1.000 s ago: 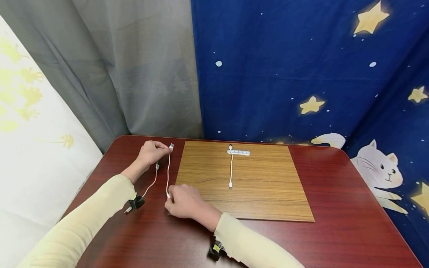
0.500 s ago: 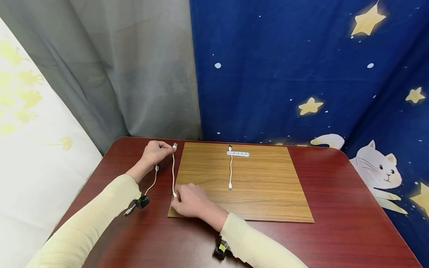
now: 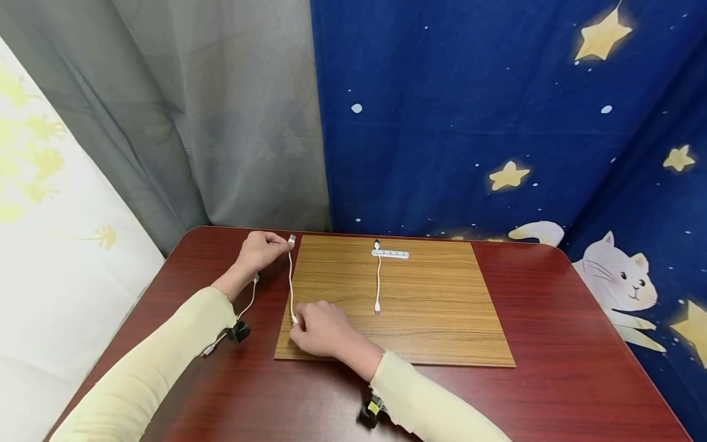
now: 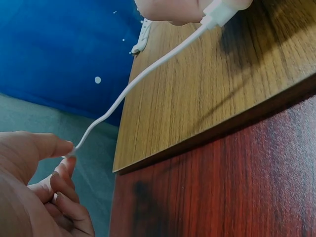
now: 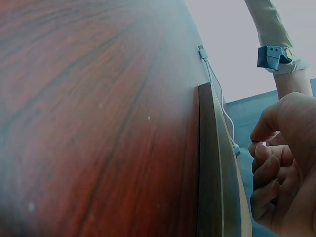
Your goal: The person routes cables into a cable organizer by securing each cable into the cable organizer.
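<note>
White cable (image 4: 148,71), thin, wavy, ends pinched by L hand (image 3: 258,252) & R hand (image 3: 321,329) nr woodgrain bd (image 3: 431,307).

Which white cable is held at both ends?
The middle cable, pinched by the left hand and right hand. The right cable lies on the wooden board; the left cable lies on the red table.

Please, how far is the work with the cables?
One cable looks done: it lies on the board, its far end at the white holder. In progress: the left hand and right hand hold a second cable by its ends, not yet at the holder. Probably left after that: the third cable, lying on the table.
</note>
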The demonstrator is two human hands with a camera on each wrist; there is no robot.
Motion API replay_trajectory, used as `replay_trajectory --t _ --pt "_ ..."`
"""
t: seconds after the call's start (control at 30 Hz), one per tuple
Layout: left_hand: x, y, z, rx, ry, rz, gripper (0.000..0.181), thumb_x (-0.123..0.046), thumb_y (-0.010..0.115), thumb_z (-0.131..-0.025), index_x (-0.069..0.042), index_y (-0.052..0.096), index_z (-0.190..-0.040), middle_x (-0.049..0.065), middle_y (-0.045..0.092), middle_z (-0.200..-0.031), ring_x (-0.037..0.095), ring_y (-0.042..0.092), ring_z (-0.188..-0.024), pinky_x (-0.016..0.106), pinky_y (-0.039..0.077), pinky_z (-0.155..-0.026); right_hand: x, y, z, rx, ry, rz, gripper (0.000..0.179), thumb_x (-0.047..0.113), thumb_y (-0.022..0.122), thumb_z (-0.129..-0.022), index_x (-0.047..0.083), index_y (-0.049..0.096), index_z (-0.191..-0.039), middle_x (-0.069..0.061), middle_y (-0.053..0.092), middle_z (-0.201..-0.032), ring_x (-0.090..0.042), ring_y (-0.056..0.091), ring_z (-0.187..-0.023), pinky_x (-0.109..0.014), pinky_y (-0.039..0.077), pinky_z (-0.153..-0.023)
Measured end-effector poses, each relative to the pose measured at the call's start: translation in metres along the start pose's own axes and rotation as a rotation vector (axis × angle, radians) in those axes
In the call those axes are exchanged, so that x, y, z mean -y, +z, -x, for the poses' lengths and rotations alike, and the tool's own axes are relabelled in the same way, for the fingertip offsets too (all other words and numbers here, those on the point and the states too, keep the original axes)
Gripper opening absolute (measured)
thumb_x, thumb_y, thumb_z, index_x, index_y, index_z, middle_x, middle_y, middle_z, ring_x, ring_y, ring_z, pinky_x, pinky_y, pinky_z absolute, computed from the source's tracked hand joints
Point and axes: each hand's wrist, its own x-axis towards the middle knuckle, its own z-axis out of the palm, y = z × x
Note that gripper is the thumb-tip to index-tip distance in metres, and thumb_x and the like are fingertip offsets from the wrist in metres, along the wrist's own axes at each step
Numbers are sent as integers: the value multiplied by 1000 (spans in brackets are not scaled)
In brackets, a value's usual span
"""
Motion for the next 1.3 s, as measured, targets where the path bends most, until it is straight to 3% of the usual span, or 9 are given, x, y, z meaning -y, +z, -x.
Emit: replay_trajectory --t 0.23,0.7,1.13,1.3 --pt "-4 6 -5 -9 21 -17 28 -29 76 -90 -2 75 -96 3 69 -84 20 56 -82 32 44 -70 -6 -5 2 -5 6 12 21 20 65 -83 21 48 -69 8 46 -59 -11 47 -54 -29 37 -47" --pt "-15 16 -8 23 19 10 26 -28 73 -91 -3 76 -97 13 70 -109 27 59 -101 38 46 -82 -17 -11 10 -44 8 6 21 20 65 -82 22 48 -69 10 45 -58 -9 45 -53 -28 35 -47" --pt "-24 25 -15 45 -2 57 28 -27 74 -92 0 75 -99 15 66 -112 28 56 -104 39 45 -84 -27 -18 14 -51 38 21 22 20 65 -82 22 47 -69 9 44 -59 -9 45 -54 -29 36 -47" --pt "-27 30 -17 55 -3 79 27 -27 74 -92 -1 75 -98 14 64 -115 26 52 -100 37 41 -79 -31 -21 16 -59 45 19 22 20 65 -82 22 48 -68 9 44 -58 -9 45 -53 -29 36 -47"
